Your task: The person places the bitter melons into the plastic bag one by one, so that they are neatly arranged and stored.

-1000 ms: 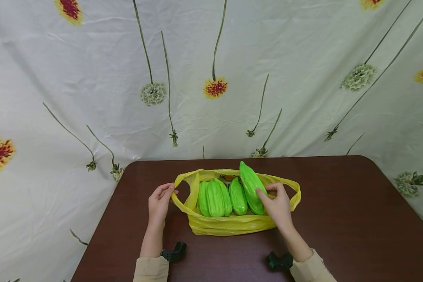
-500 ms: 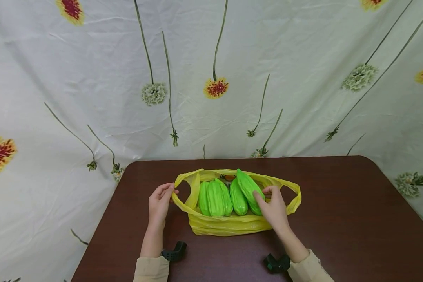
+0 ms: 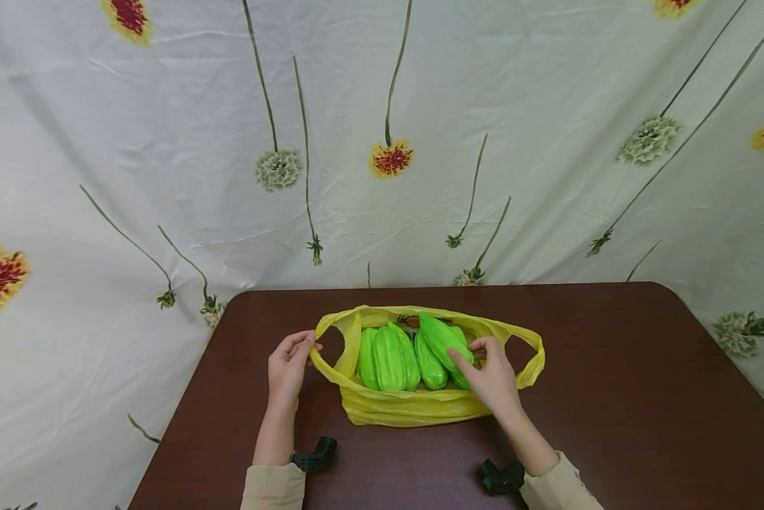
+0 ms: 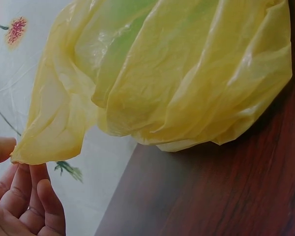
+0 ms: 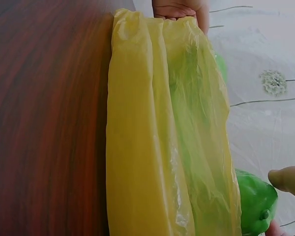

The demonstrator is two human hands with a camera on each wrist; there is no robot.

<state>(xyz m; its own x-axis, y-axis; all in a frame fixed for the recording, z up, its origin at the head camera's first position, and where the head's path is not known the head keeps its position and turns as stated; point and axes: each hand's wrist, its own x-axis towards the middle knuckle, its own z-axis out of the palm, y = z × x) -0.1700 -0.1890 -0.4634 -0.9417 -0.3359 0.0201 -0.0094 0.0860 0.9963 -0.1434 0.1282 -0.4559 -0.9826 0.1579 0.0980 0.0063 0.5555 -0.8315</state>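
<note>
A yellow plastic bag [image 3: 413, 409] stands on the table with its mouth spread. Several bright green ridged gourds [image 3: 389, 360] lie side by side inside it. My left hand [image 3: 288, 365] pinches the bag's left handle between thumb and fingers; the left wrist view shows the thumb on the handle's edge [image 4: 49, 147]. With thumb and fingers, my right hand [image 3: 495, 375] grips the near right end of one gourd [image 3: 441, 338], which leans left over others in the bag. In the right wrist view, that gourd's stem end [image 5: 255, 201] shows beside the thumb.
The bag's right handle [image 3: 536, 365] loops outward behind the right hand. Below is a dark brown table [image 3: 630, 382]. A pale floral cloth [image 3: 547, 212] hangs behind the table's far edge. Black devices [image 3: 314, 455] are strapped to both wrists.
The right hand has moved slightly left, and the gourd it holds has come down and tilted left over the others in the bag. The left hand keeps its place on the handle.
</note>
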